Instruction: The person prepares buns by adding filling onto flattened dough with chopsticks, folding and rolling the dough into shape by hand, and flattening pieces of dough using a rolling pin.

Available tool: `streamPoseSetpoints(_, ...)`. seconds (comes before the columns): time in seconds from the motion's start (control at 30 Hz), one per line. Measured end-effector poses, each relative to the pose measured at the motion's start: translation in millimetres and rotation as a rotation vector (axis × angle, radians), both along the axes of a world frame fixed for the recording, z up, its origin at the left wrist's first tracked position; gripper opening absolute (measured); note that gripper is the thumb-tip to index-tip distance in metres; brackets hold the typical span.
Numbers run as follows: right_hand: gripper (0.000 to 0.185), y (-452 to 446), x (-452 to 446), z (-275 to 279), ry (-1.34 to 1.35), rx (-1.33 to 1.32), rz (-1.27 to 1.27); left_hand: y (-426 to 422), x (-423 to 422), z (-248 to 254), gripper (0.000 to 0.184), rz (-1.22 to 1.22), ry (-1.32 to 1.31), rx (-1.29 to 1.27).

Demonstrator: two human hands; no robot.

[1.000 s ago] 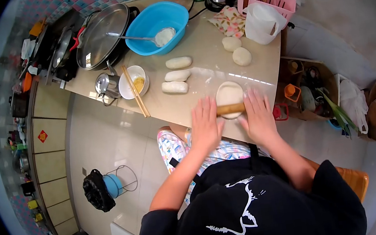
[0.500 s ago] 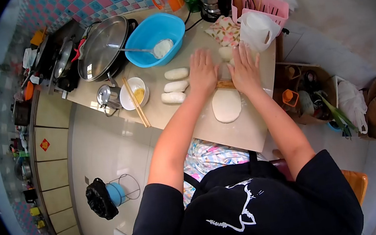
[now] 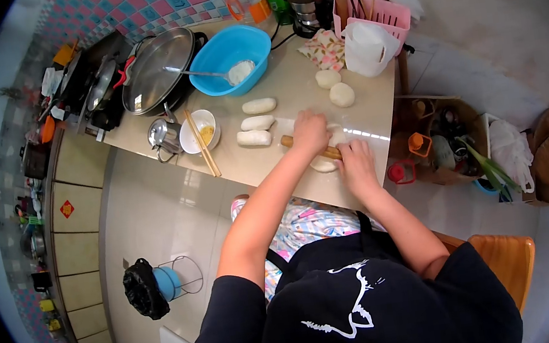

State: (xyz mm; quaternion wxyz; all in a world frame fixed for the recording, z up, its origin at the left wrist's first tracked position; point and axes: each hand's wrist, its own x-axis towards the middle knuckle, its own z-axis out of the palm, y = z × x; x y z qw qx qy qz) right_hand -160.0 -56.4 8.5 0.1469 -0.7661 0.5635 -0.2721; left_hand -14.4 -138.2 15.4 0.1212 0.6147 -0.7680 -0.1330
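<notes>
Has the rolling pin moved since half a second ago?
Yes: the rolling pin moved away from the two round dough balls, toward the near edge of the table.

left hand [image 3: 311,133] and right hand [image 3: 358,166] grip a rolling pin [image 3: 331,153]

The table [image 3: 292,65] bears a blue basin [image 3: 213,67] at eleven o'clock, dough balls [image 3: 342,95] at three. Flattened dough [image 3: 323,164] lies at five.
</notes>
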Motion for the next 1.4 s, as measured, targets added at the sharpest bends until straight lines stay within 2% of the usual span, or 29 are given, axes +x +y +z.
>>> streamPoseSetpoints(0.03, 0.037, 1, -5, 2, 0.008, 0.008, 0.065, 0, -1, -3, 0.031, -0.050, -0.040, -0.130)
streamPoseSetpoints(0.07, 0.034, 0, -10, 5, 0.016, 0.014, 0.131, 1, -1, -6, 0.031, -0.051, -0.039, -0.138)
streamPoseSetpoints(0.13, 0.033, 2, -25, 23, 0.007, 0.045, 0.227, 17, -1, 16, 0.028, -0.018, 0.230, 0.110)
streamPoseSetpoints(0.17, 0.032, 5, -34, 34, -0.004, 0.090, 0.323, 25, -1, 28, 0.028, -0.014, 0.229, 0.111)
streamPoseSetpoints(0.23, 0.031, 12, -47, 50, -0.083, 0.203, 0.361, 47, 1, 54, 0.029, 0.124, 0.558, 0.116)
streamPoseSetpoints(0.27, 0.031, 17, -52, 59, -0.159, 0.312, 0.394, 55, 5, 51, 0.029, 0.133, 0.558, 0.127)
streamPoseSetpoints(0.33, 0.029, 20, -58, 80, -0.193, 0.288, 0.407, 66, 14, 50, 0.027, 0.254, 0.954, 0.222)
streamPoseSetpoints(0.4, 0.028, 20, -62, 86, -0.084, 0.182, 0.426, 79, 23, 41, 0.029, 0.275, 0.969, 0.273)
streamPoseSetpoints(0.47, 0.027, 21, -59, 82, -0.046, 0.152, 0.375, 91, 31, 20, 0.038, 0.350, 0.738, 0.151)
streamPoseSetpoints(0.5, 0.025, 20, -58, 77, -0.009, 0.117, 0.325, 97, 30, 15, 0.038, 0.352, 0.739, 0.156)
streamPoseSetpoints(0.57, 0.030, 19, -51, 33, -0.009, 0.053, 0.296, 107, 25, 5, 0.051, 0.202, 0.197, -0.216)
streamPoseSetpoints(0.6, 0.035, 18, -45, 27, -0.010, -0.016, 0.264, 109, 20, 1, 0.051, 0.203, 0.196, -0.208)
streamPoseSetpoints(0.67, 0.042, 19, -35, 20, 0.092, -0.023, 0.221, 107, 7, -5, 0.057, 0.108, -0.066, -0.197)
streamPoseSetpoints(0.8, 0.061, -25, -19, 16, 0.347, -0.010, 0.126, 65, 4, -11, 0.059, 0.166, -0.072, -0.176)
streamPoseSetpoints(0.9, 0.059, -79, -11, 15, 0.366, -0.032, 0.090, 19, 5, -8, 0.058, 0.199, -0.106, -0.253)
streamPoseSetpoints(1.07, 0.062, -138, 1, 3, 0.278, -0.253, 0.011, -17, 10, -11, 0.061, 0.271, -0.070, -0.362)
streamPoseSetpoints(1.17, 0.067, -97, -8, 1, 0.249, -0.164, -0.043, 23, 4, -10, 0.067, 0.191, -0.025, -0.247)
streamPoseSetpoints(1.3, 0.075, 7, -34, 16, 0.287, 0.108, 0.024, 137, -8, 2, 0.079, 0.017, 0.004, -0.028)
streamPoseSetpoints(1.33, 0.075, 25, -36, 19, 0.288, 0.109, 0.025, 155, -9, 2, 0.081, -0.020, 0.001, 0.023)
streamPoseSetpoints(1.4, 0.076, 45, -38, 23, 0.299, 0.191, 0.014, 166, -5, 2, 0.081, -0.036, 0.003, 0.042)
